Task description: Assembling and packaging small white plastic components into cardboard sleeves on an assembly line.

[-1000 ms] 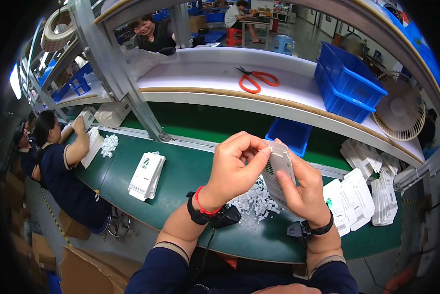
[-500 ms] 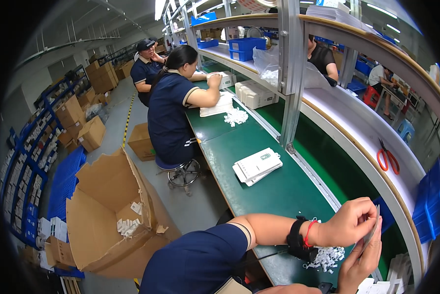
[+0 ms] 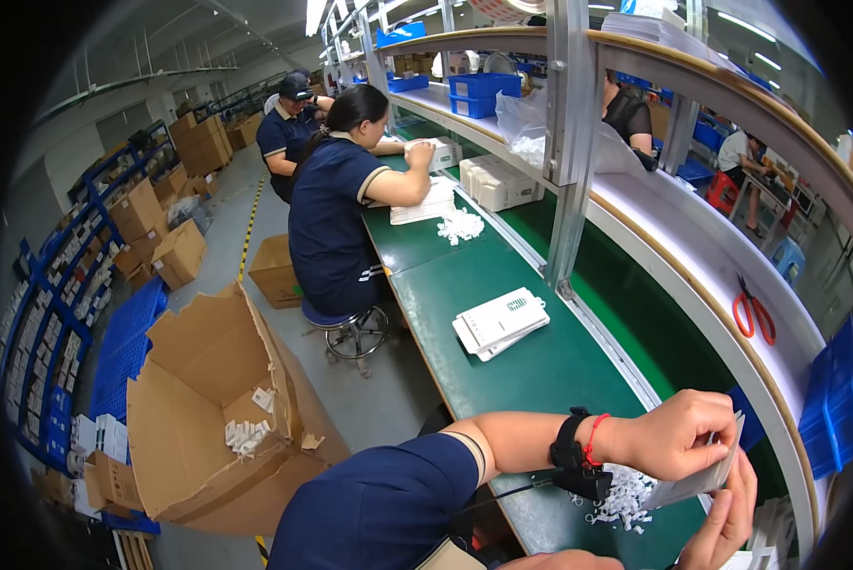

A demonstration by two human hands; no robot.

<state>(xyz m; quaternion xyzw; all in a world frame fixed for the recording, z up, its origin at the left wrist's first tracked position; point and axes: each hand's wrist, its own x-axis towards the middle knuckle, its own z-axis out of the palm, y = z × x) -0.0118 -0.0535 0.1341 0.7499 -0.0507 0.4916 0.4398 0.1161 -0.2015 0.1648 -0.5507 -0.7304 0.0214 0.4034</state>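
My left hand [image 3: 685,435] reaches across the bench from the left, its fingers closed on the upper edge of a flat white carton [image 3: 688,487]. Below and to the right, my right hand [image 3: 728,521] grips the same carton near its right end, with the thumb in front and part of the fingers hidden. The carton is tilted and shows its thin, pale side. A pile of small white plastic pieces [image 3: 626,501] lies on the green bench just under my left wrist.
Farther along the green bench [image 3: 426,294] rests a stack of flat white cartons [image 3: 501,323]. Red-handled scissors [image 3: 753,310] lie on the shelf at right, near a blue bin [image 3: 835,399]. A large open cardboard box [image 3: 208,380] stands at left. A seated co-worker [image 3: 336,218] handles white boxes.
The carton has turned from nearly edge-on to show more of its side. My right hand has shifted slightly right and down; my left hand has lowered slightly.
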